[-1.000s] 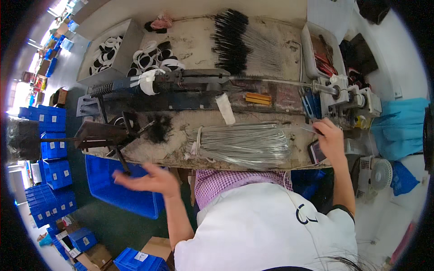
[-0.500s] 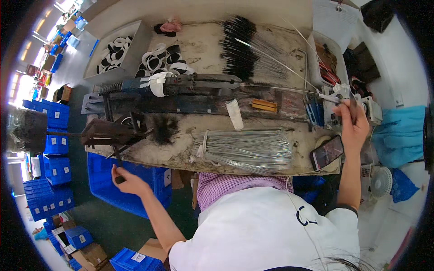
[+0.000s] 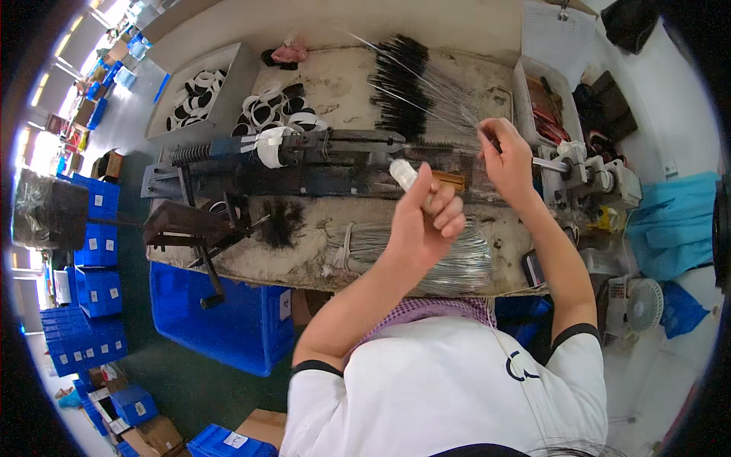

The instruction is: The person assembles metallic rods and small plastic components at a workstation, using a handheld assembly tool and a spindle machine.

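Note:
My left hand (image 3: 431,217) is closed round a white-wrapped piece (image 3: 403,174) whose end shows beyond the thumb, over the bench front. My right hand (image 3: 509,161) is pinched near the right end of a thin dark-bristled wire (image 3: 438,145) lying along the long metal fixture (image 3: 327,164). What its fingers hold is hard to make out; a dark bit shows between them. Right of that hand is a motor spindle (image 3: 550,164). A crank handle (image 3: 211,300) hangs free at the left. Under my left hand lies a bundle of shiny wires (image 3: 365,251).
Black bristle brushes (image 3: 400,84) and loose wires lie at the back. White and black rings (image 3: 266,107) sit beside a grey tray (image 3: 237,76) of more rings. A bin (image 3: 527,72) stands back right, a phone (image 3: 533,268) front right, a blue crate (image 3: 266,343) below left.
My left hand has left the crank and taken up the white-wrapped piece from the fixture. My right hand has moved left from the spindle to the bristled wire.

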`<move>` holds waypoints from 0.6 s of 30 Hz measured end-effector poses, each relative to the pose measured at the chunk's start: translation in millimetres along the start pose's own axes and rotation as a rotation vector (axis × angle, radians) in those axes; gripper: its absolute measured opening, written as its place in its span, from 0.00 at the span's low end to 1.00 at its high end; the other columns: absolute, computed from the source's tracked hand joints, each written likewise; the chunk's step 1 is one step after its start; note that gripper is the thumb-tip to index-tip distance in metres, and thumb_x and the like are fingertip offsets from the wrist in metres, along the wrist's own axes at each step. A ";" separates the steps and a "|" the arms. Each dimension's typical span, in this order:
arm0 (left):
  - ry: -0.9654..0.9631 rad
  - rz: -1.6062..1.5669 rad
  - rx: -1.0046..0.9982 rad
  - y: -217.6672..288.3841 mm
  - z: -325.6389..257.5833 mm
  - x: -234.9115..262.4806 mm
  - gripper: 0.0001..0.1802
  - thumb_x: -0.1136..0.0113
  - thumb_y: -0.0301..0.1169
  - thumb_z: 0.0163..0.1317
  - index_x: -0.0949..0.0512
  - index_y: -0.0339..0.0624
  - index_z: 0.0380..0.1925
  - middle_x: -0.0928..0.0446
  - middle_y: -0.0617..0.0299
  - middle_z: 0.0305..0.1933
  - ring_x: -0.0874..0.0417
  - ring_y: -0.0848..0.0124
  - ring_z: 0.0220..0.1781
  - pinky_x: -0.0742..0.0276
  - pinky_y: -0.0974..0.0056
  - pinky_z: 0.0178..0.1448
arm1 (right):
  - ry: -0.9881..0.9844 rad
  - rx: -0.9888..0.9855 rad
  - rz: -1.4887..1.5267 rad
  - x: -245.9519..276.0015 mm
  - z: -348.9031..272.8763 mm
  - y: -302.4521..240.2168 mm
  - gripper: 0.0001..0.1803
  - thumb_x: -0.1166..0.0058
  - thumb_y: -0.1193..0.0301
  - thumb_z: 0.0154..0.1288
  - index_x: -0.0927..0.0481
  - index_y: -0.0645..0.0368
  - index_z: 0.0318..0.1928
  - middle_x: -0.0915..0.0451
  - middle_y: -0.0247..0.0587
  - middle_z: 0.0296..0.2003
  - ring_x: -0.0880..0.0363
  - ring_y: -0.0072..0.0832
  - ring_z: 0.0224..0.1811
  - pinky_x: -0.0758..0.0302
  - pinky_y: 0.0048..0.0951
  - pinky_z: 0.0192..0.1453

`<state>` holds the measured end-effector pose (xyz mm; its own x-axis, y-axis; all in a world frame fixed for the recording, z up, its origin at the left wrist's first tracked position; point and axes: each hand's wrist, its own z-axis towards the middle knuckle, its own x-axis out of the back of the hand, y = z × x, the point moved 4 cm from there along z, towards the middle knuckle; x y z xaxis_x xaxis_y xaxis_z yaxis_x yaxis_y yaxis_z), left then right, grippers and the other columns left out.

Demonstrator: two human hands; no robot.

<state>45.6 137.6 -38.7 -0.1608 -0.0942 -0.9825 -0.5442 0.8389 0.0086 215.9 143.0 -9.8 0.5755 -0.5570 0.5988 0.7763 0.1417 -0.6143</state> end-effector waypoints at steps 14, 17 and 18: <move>-0.221 0.910 -0.130 18.2 -22.0 -31.1 0.39 0.46 0.46 0.66 0.51 0.41 0.69 0.23 0.56 0.34 0.21 0.66 0.28 0.24 0.64 0.28 | 0.122 -0.139 0.077 -34.3 46.4 40.6 0.08 0.49 0.81 0.58 0.23 0.61 0.40 0.22 0.46 0.38 0.23 0.45 0.34 0.26 0.33 0.39; 0.105 0.928 -0.278 39.7 -5.3 -27.9 0.39 0.48 0.45 0.67 0.53 0.42 0.69 0.23 0.53 0.35 0.22 0.67 0.26 0.24 0.66 0.28 | -0.063 0.152 -0.015 -7.7 30.7 -21.6 0.12 0.46 0.82 0.50 0.22 0.61 0.38 0.21 0.43 0.35 0.21 0.41 0.38 0.25 0.33 0.42; 0.104 0.902 -0.379 44.7 4.4 -26.7 0.35 0.49 0.44 0.68 0.50 0.42 0.68 0.23 0.53 0.34 0.22 0.68 0.25 0.24 0.66 0.28 | -0.147 0.245 -0.027 4.5 26.2 -28.7 0.14 0.46 0.83 0.47 0.22 0.60 0.37 0.21 0.42 0.35 0.21 0.40 0.40 0.25 0.33 0.43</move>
<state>29.2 180.0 -12.9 -0.7074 0.4347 -0.5573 -0.4072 0.3938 0.8241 203.0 157.9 24.0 0.5708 -0.4410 0.6927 0.8207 0.3321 -0.4649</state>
